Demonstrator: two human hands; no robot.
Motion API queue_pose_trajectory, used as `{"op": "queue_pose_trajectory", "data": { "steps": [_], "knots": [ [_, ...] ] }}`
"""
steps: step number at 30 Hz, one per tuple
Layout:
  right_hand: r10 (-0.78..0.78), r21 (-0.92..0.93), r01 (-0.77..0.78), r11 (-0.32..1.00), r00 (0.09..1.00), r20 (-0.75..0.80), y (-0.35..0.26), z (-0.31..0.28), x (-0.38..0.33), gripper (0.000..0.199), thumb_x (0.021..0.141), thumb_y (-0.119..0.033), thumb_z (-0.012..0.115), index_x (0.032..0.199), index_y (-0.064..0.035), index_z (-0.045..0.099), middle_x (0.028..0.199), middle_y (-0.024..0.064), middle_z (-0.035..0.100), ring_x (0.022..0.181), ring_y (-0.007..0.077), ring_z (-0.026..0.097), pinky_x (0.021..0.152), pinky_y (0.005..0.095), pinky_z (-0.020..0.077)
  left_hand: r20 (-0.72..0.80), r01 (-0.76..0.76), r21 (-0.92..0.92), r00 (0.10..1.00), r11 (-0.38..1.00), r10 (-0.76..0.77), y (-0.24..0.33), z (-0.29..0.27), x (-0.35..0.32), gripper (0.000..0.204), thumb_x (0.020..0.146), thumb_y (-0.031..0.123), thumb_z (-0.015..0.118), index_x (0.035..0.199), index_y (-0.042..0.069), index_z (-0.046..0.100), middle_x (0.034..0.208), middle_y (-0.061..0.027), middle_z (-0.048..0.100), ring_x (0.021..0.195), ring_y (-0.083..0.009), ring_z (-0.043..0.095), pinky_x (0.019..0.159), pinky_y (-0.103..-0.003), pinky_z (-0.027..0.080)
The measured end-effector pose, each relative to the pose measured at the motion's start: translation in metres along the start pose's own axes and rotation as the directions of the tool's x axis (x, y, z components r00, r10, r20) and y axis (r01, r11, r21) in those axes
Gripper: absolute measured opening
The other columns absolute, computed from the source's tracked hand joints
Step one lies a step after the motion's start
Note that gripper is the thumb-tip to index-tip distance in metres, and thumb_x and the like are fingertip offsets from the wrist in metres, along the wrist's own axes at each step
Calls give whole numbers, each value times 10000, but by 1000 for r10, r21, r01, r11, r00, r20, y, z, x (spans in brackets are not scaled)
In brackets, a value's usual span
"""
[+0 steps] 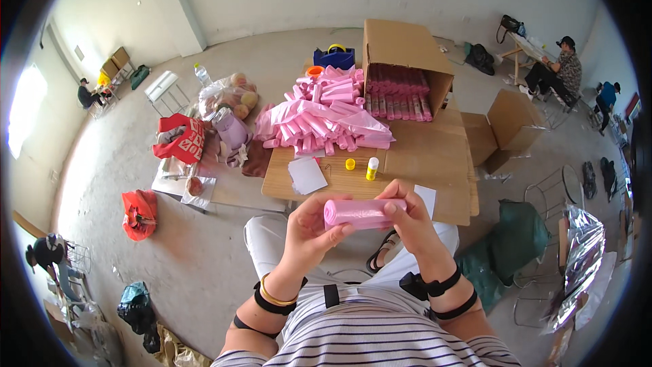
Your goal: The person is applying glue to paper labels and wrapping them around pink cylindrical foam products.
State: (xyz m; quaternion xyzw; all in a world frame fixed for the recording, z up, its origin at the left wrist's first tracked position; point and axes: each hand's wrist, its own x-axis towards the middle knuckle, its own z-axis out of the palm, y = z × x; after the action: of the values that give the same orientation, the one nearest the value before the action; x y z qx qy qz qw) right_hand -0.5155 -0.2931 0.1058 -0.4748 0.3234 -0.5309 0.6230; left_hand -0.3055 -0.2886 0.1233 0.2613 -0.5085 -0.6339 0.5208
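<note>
Pink roll [364, 214] crosswise between left grip [311, 224] and right grip [414, 225], touching both.

- Left forearm [261, 315] and right forearm [470, 327] slant inward and away from the body, elbows bent.
- Left hand [310, 223] curls in a grip, left thumb [337, 233] pointing rightward.
- Right hand [417, 223] grips too, right thumb [394, 213] angled up and left.
- Palms turn toward each other, hands apart, roughly level.
</note>
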Motion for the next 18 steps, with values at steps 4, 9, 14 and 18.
{"op": "queue_pose_trajectory", "data": {
  "steps": [4,9,14,18],
  "knots": [
    [-29,80,21,997,994,102,14,-10,-19,246,956,-269,608,1045,-61,512,977,47,602,837,125,607,749,270,500,-8,-85,126,996,988,86,-3,20,0,447,842,60,729,1248,-28,565,1053,-32,587,954,-99,566,815,-242,469],
    [-70,212,47,976,992,102,25,-5,-30,228,967,-249,590,1071,-66,503,1013,47,596,922,130,587,810,293,473,113,-372,652,909,661,401,-13,38,7,395,933,203,627,1230,-53,589,992,-34,524,918,-114,525,834,-258,436],
    [-281,-239,279,930,959,24,42,-5,-26,335,965,-267,590,1207,-57,491,994,35,588,908,110,547,813,266,430,75,-221,587,973,779,219,-24,44,6,414,1018,315,462,1267,-16,481,970,-71,640,822,-163,605,779,-293,482],
    [-237,-352,231,907,971,26,-7,-18,-15,385,948,-286,606,1216,-33,495,1044,27,542,862,66,492,735,217,420,59,105,398,988,911,-139,-14,38,11,431,1038,368,384,1185,-6,538,908,-73,653,676,-96,575,631,-237,477]
  ]
}}
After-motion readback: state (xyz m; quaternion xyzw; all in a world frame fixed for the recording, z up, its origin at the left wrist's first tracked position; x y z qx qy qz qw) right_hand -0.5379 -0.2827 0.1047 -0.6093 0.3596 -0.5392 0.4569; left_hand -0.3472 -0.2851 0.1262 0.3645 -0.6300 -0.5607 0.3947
